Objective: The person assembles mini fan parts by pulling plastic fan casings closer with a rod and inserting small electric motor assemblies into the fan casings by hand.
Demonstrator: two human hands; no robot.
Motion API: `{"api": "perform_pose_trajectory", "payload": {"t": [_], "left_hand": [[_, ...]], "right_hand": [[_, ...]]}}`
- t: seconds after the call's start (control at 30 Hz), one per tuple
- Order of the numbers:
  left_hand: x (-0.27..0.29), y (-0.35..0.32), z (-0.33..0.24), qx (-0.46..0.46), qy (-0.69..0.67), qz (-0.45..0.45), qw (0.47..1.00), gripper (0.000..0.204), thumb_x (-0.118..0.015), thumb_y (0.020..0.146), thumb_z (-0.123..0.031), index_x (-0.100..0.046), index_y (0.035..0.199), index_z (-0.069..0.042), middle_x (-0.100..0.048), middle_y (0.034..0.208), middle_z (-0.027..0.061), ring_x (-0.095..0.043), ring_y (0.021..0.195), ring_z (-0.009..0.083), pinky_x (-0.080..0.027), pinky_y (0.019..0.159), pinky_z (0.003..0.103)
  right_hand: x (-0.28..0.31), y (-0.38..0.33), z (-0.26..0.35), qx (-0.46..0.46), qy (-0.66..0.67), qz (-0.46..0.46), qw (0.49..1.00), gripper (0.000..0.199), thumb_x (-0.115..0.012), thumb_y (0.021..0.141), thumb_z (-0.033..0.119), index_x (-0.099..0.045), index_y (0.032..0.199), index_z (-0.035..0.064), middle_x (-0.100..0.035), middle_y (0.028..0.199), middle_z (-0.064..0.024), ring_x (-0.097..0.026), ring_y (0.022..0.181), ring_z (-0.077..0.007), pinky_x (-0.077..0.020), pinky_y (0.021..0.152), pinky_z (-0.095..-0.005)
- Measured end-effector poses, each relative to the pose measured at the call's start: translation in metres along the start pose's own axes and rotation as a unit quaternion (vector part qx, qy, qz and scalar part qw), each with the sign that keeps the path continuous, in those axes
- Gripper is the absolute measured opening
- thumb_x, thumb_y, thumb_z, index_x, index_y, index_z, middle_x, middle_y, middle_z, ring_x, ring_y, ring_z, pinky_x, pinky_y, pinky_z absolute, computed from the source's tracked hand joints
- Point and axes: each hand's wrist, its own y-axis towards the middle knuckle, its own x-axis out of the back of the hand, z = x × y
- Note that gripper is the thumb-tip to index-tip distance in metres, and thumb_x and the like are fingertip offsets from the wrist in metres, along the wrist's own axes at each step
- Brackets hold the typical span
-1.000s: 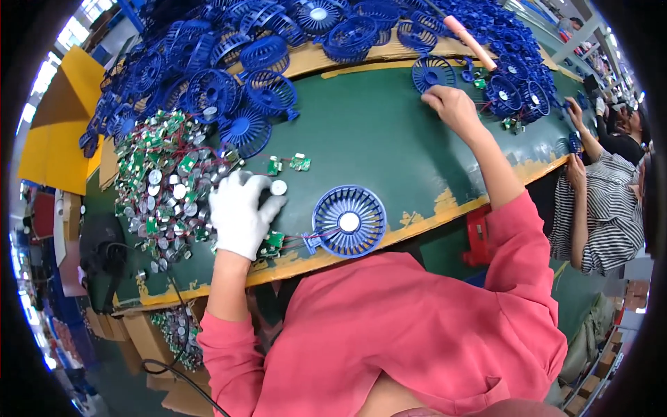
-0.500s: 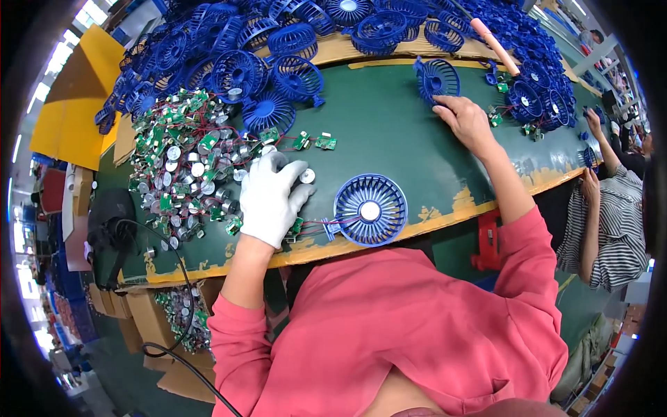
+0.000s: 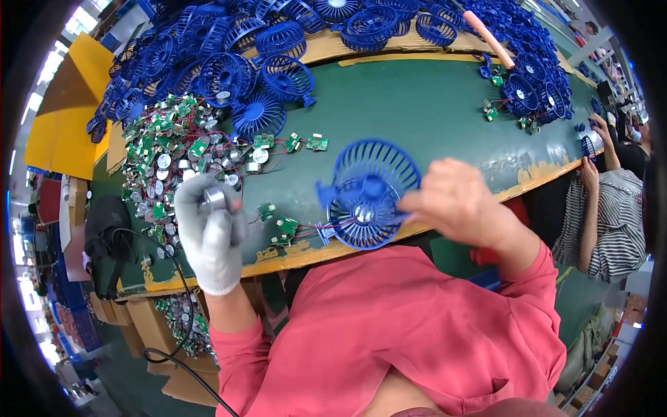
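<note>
Head view: a small silver motor is being gripped in the white-gloved left hand, raised just above the green table. A blue fan grille is being pinched at its edge by the bare right hand, tilted over a second grille with hub lying near the table's front edge. Green circuit boards are being kept piled at the left.
</note>
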Motion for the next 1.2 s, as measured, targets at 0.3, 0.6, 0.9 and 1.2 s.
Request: {"api": "perform_pose_trajectory", "payload": {"t": [0.3, 0.6, 0.9, 1.2], "left_hand": [[-0.026, -0.031, -0.015, 0.219, 0.115, 0.132, 0.96, 0.037, -0.067, 0.078, -0.008, -0.056, 0.112, 0.003, -0.06, 0.099, 0.0064, -0.057, 0.087, 0.0099, -0.049, 0.078, 0.025], [-0.061, -0.039, -0.007, 0.11, 0.13, 0.261, 0.95, 0.055, -0.062, 0.088, -0.01, -0.037, 0.136, 0.0, -0.062, 0.1, 0.0125, -0.063, 0.083, 0.014, -0.051, 0.07, 0.028], [-0.06, -0.024, -0.006, -0.14, 0.494, 0.233, 0.826, 0.064, -0.083, 0.059, -0.028, -0.059, 0.115, -0.009, -0.056, 0.112, 0.016, -0.062, 0.089, 0.0295, -0.052, 0.074, 0.036], [-0.051, -0.028, 0.002, -0.166, 0.526, 0.246, 0.797, 0.043, -0.078, 0.062, -0.021, -0.065, 0.102, -0.014, -0.06, 0.101, 0.0079, -0.06, 0.082, 0.0274, -0.048, 0.07, 0.037]], "right_hand": [[-0.007, 0.0, 0.019, 0.003, 0.04, 0.048, 0.998, 0.039, -0.076, 0.067, 0.027, -0.064, 0.099, 0.0084, -0.051, 0.067, -0.0013, -0.05, 0.061, -0.0203, -0.0387, 0.055, -0.0333], [-0.041, 0.021, 0.049, 0.055, 0.094, -0.095, 0.989, 0.052, -0.075, 0.067, 0.031, -0.063, 0.108, 0.0021, -0.061, 0.088, -0.0064, -0.059, 0.074, -0.0211, -0.0484, 0.064, -0.0333], [-0.025, 0.024, 0.029, -0.023, -0.053, 0.017, 0.998, 0.036, -0.072, 0.072, 0.019, -0.06, 0.102, 0.0036, -0.055, 0.082, -0.0057, -0.053, 0.075, -0.0217, -0.0426, 0.073, -0.0339], [-0.021, 0.03, 0.023, 0.007, -0.065, 0.143, 0.988, 0.034, -0.069, 0.075, 0.021, -0.061, 0.102, 0.0037, -0.057, 0.083, -0.0029, -0.054, 0.083, -0.0195, -0.0399, 0.079, -0.0353]]}}
